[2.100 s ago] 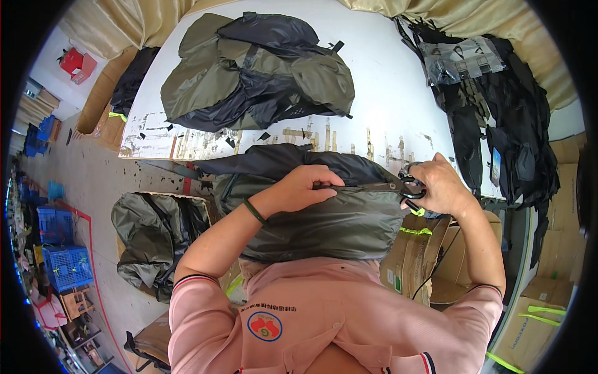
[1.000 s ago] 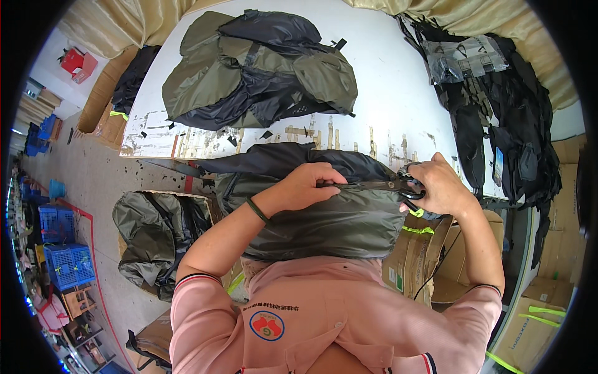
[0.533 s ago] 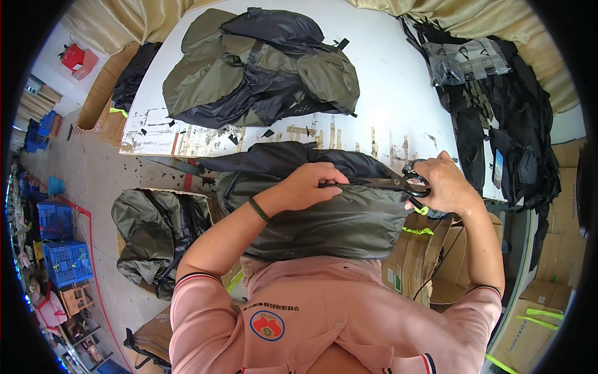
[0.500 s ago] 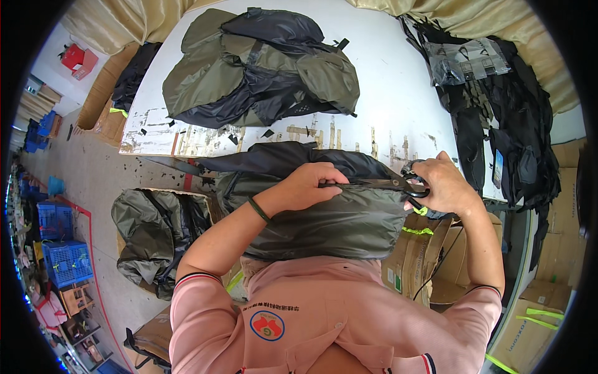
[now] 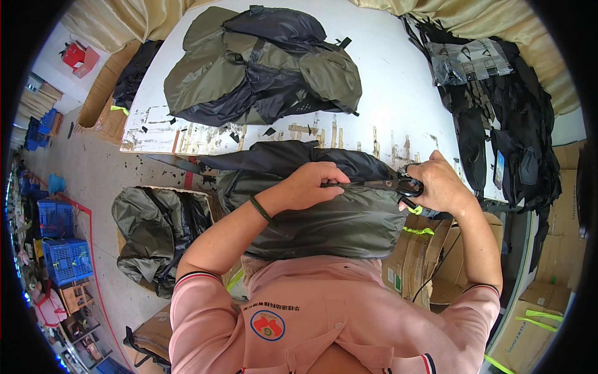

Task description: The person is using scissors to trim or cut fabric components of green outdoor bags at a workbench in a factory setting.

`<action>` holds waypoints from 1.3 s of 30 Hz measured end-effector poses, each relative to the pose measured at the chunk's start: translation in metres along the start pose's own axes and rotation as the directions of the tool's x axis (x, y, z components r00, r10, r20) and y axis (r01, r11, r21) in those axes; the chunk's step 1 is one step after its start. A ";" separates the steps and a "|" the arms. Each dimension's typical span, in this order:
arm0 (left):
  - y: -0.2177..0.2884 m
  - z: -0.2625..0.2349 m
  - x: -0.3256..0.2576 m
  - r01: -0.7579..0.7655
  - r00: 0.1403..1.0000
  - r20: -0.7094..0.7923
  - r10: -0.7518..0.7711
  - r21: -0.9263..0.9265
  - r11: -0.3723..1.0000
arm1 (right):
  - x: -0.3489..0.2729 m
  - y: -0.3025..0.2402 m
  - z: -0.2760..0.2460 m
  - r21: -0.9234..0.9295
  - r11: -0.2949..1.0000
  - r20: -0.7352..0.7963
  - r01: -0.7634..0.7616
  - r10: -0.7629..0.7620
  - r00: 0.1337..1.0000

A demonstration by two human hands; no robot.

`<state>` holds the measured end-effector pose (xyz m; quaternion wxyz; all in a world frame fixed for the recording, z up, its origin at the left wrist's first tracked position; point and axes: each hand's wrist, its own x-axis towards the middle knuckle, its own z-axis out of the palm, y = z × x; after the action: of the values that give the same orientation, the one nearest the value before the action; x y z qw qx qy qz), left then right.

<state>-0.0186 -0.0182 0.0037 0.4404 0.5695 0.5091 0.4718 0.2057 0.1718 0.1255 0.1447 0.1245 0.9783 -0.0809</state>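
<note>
An olive-green and black jacket (image 5: 324,218) lies across my lap against the near edge of the white table (image 5: 398,93). My left hand (image 5: 314,184) presses down on its upper fold and pinches the fabric near the blade tips. My right hand (image 5: 436,184) grips the black handles of a pair of scissors (image 5: 386,184). The blades point left along the jacket's top edge, toward my left fingers.
A second olive and black jacket (image 5: 261,65) lies spread on the table's far side. A pile of black garments (image 5: 504,106) covers the right end. A cardboard box with more olive jackets (image 5: 156,230) stands on the floor at left. Cardboard boxes (image 5: 423,255) sit under the table; blue crates (image 5: 62,249) far left.
Both hands stay on the jacket. The right hand with the scissors has shifted very slightly along the top edge; the jacket has hardly moved.
</note>
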 end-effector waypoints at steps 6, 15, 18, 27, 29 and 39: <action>0.001 -0.001 0.000 0.009 1.000 0.005 -0.009 0.023 1.000 | 0.000 -0.004 -0.003 -0.034 0.999 -0.021 0.005 -0.006 1.000; -0.002 0.000 0.000 -0.004 1.000 0.009 0.004 0.002 1.000 | 0.006 -0.015 0.001 0.003 1.000 -0.034 0.014 -0.014 0.999; -0.003 0.000 0.000 -0.018 1.000 0.010 0.018 -0.007 1.000 | 0.006 -0.013 0.003 -0.035 0.999 0.018 -0.011 0.011 1.000; 0.001 -0.007 -0.007 -0.067 0.998 -0.003 0.068 0.148 0.987 | -0.003 -0.006 0.016 0.164 0.984 -0.118 0.066 -0.046 0.992; 0.003 -0.022 -0.018 -0.118 0.993 0.036 0.113 0.338 0.934 | -0.008 0.001 0.009 0.168 0.984 -0.191 0.063 -0.030 0.981; 0.008 -0.076 -0.049 0.021 0.976 -0.123 0.181 0.875 0.483 | -0.049 0.022 -0.028 0.152 0.982 -0.366 -0.110 0.159 0.917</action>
<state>-0.0940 -0.0663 0.0194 0.0157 0.6869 0.6914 0.2231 0.2495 0.1872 0.1636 -0.0490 0.2138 0.9697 -0.1079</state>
